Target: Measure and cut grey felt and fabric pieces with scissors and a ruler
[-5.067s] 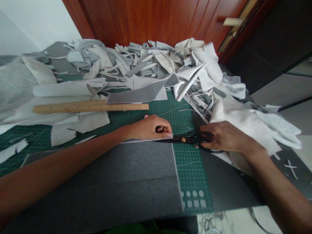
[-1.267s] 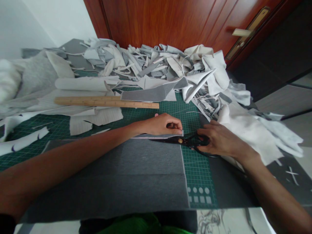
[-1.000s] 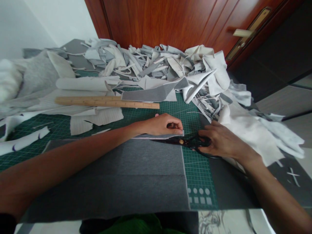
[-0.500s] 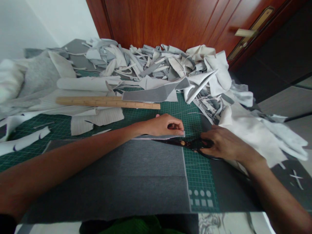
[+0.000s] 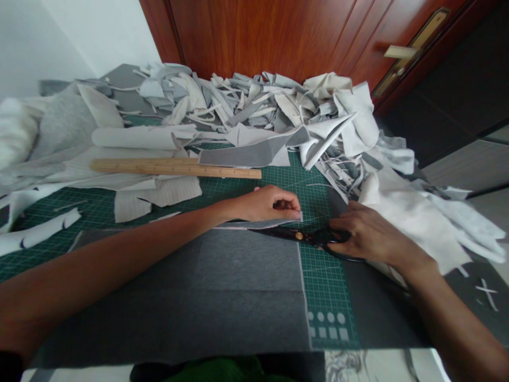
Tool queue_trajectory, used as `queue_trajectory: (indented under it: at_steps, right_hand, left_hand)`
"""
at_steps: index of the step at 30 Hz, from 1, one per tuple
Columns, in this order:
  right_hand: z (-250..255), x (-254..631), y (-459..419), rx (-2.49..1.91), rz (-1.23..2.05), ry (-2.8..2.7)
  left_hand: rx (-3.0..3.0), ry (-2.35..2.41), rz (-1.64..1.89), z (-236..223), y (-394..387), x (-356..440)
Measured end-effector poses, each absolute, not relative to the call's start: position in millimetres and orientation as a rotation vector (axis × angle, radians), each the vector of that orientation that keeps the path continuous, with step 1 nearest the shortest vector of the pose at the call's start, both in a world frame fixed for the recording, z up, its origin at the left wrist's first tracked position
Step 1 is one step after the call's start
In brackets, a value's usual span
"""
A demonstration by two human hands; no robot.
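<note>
My left hand [image 5: 271, 205] pinches the end of a narrow strip [image 5: 258, 225] along the top edge of a large sheet of dark grey felt-like fabric [image 5: 178, 289]. My right hand [image 5: 371, 234] grips the looped handles of black tailor's shears [image 5: 296, 235]. Their blades lie along the fabric edge, reaching toward my left hand, and the fingers hide part of the handles. Beneath the sheet lies a green cutting mat [image 5: 326, 286], its printed grid showing in a gap in the fabric.
A wooden ruler [image 5: 175, 169] lies beyond my left hand. Behind it, a large heap of grey and white fabric scraps [image 5: 254, 106] rises against a reddish-brown wooden door [image 5: 258, 32] with a lever handle [image 5: 400, 51]. White fabric pieces [image 5: 421, 223] lie at the right.
The shears' blades have closed along the fabric edge, and my right hand has shifted slightly right. My left hand keeps its pinch, and the view has barely moved in the last second.
</note>
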State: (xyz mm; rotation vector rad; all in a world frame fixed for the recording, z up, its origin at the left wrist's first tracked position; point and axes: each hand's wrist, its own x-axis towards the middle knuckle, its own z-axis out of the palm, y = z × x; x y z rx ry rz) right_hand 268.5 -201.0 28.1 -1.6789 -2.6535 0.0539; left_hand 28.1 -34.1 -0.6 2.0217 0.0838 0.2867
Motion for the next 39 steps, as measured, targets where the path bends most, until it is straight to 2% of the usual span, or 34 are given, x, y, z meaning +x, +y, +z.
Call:
queue_trajectory:
  at_steps: [30,39]
  right_hand:
    - [44,229,-167,-1.861,0.281,-2.736]
    - [35,228,-160,-1.709,0.010,-2.795]
  left_hand:
    - [1.803,0.089,0.260,-9,-31,26]
    - [1.750,0.062,0.251,-9,-28,26]
